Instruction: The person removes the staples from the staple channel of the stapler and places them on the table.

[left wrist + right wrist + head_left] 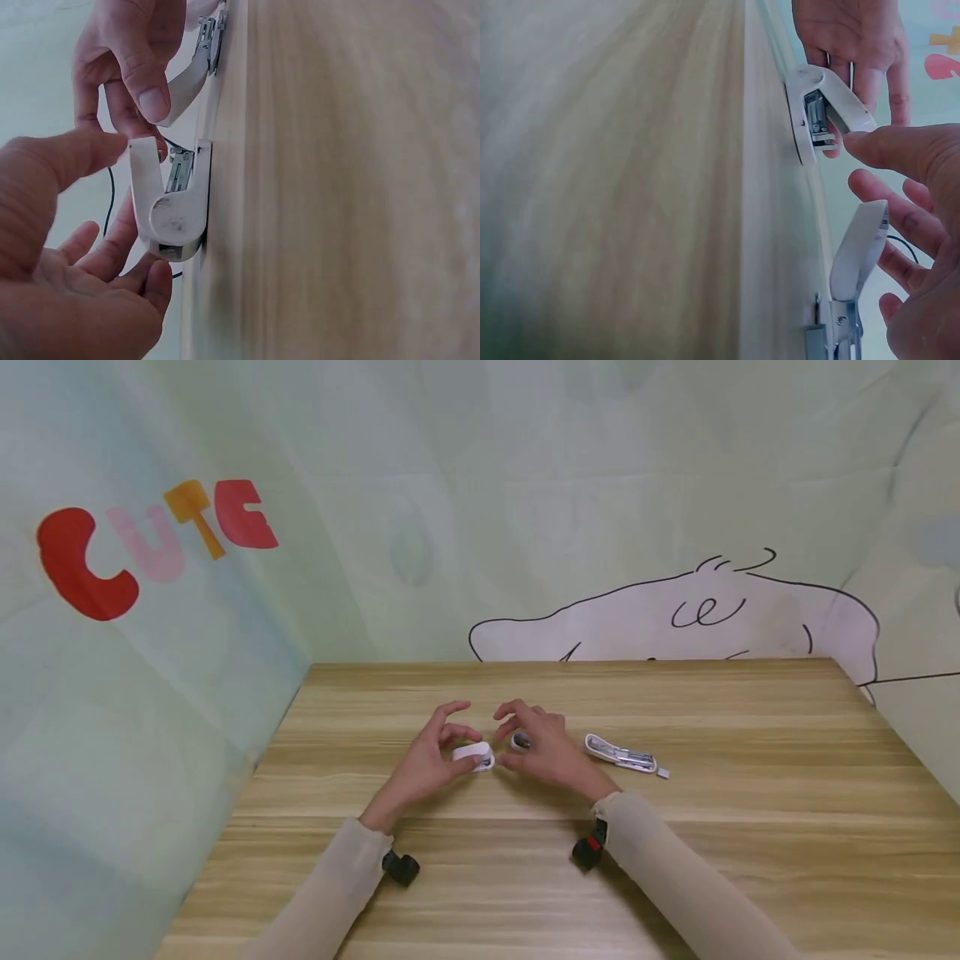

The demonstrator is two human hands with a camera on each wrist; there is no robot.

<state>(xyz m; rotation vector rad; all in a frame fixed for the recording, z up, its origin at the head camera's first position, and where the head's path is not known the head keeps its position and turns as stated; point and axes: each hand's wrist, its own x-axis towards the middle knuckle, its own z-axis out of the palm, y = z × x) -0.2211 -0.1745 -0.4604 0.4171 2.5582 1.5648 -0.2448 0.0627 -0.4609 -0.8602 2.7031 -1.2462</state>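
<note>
A small white stapler (pixel 471 750) sits on the table, its upper arm raised from its base and its metal magazine showing between them. My left hand (pixel 429 752) holds it, with thumb and curved fingers around it. Beside its free end, my right hand (pixel 543 745) hovers with loosely bent fingers, the thumb tip overlapping the upper arm's tip in the right wrist view. A second stapler (pixel 618 754), white with a metal magazine, lies unfolded to the right of that hand. A white-rimmed, dark-centred piece (pixel 520 741) shows under the right hand, partly hidden by it.
A small pale metal piece (pixel 663 772) is at the right end of the unfolded stapler. The wood-grain table (pixel 495 877) meets a printed cloth backdrop (pixel 600 510) at its far edge and left side.
</note>
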